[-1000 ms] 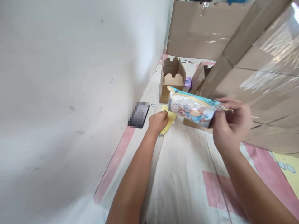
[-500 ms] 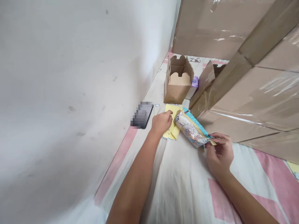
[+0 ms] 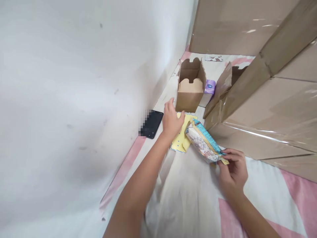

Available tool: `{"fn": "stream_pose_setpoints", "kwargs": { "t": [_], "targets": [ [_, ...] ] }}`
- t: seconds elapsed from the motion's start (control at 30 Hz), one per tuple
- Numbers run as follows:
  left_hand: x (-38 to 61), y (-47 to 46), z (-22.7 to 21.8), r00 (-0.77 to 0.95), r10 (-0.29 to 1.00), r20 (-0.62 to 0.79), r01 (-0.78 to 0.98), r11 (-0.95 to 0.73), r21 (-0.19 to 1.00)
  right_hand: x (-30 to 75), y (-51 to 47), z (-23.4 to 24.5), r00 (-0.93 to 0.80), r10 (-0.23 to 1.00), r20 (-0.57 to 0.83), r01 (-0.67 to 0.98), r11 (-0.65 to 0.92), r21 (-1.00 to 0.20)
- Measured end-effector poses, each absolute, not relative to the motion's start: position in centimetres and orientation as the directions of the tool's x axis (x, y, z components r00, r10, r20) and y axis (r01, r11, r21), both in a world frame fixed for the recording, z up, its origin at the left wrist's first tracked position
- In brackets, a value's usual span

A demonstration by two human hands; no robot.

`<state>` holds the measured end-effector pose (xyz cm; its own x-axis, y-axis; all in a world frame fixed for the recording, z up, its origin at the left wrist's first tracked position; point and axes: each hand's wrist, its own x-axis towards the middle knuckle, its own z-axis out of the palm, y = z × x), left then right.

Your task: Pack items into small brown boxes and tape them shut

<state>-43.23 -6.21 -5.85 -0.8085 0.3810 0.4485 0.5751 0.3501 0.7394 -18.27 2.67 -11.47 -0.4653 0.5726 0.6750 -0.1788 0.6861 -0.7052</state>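
My right hand (image 3: 232, 168) pinches the near end of a soft plastic packet (image 3: 204, 142), white, blue and yellow with a Ferris wheel drawing. The packet slants up and to the left. My left hand (image 3: 173, 119) is empty, its fingers and thumb spread, over the left side of a yellow printed patch (image 3: 182, 140) on the sheet. Just beyond my left fingers stands a small brown cardboard box (image 3: 189, 100), its top open and its flaps upright. A black phone (image 3: 154, 125), partly blurred out, lies to the left of that hand.
A purple and white pack (image 3: 210, 87) sits right of the small box. Beside it is another open carton (image 3: 219, 87). Large taped cardboard boxes (image 3: 269, 112) line the right side and back. A white wall (image 3: 74, 99) runs along the left of the patterned sheet (image 3: 183, 188).
My left hand has come off the packet's far end, moved slightly left and forward, and spread its fingers. My right hand keeps its pinch. The view has shifted a little.
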Motion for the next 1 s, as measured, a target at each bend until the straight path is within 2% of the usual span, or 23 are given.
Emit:
{"fn": "stream_pose_setpoints", "kwargs": {
  "t": [0.1, 0.2, 0.33, 0.43, 0.5, 0.6, 0.7, 0.9, 1.0],
  "targets": [
    [-44.1, -1.5, -3.4, -0.808, 0.269, 0.524, 0.589, 0.342, 0.732, -18.4, 2.7, -11.3, -0.468, 0.583, 0.664, -0.188, 0.668, -0.720],
    [-44.4, 1.9, -3.8, -0.867, 0.184, 0.463, 0.493, 0.453, 0.743, -18.5, 2.7, -11.0, -0.468, 0.586, 0.661, -0.182, 0.668, -0.722],
    [-44.8, 2.5, -7.5, -0.841, 0.269, 0.469, 0.531, 0.569, 0.627, -18.7, 2.7, -10.7, -0.482, 0.577, 0.659, -0.162, 0.680, -0.715],
    [-45.3, 1.6, -8.3, -0.807, 0.330, 0.489, 0.572, 0.643, 0.510, -18.7, 2.6, -10.6, -0.483, 0.580, 0.656, -0.153, 0.681, -0.716],
    [-45.8, 0.9, -7.2, -0.816, 0.385, 0.431, 0.565, 0.690, 0.452, -18.7, 2.7, -10.8, -0.495, 0.577, 0.650, -0.148, 0.681, -0.717],
    [-46.4, -0.8, -4.6, -0.852, 0.482, 0.206, 0.524, 0.765, 0.374, -18.6, 2.8, -11.2, -0.517, 0.564, 0.644, -0.160, 0.676, -0.720],
    [-46.5, -4.0, -2.4, -0.866, 0.497, 0.051, 0.488, 0.819, 0.303, -18.7, 2.8, -11.3, -0.538, 0.560, 0.630, -0.161, 0.665, -0.729],
    [-42.0, -13.9, -2.0, -0.932, 0.361, -0.038, 0.353, 0.925, 0.139, -19.2, 2.7, -10.8, -0.542, 0.563, 0.624, -0.168, 0.655, -0.737],
    [-38.1, -18.7, -4.0, -0.959, 0.284, 0.014, 0.284, 0.953, 0.108, -19.4, 2.6, -10.6, -0.534, 0.579, 0.616, -0.185, 0.631, -0.753]
  ]
}}
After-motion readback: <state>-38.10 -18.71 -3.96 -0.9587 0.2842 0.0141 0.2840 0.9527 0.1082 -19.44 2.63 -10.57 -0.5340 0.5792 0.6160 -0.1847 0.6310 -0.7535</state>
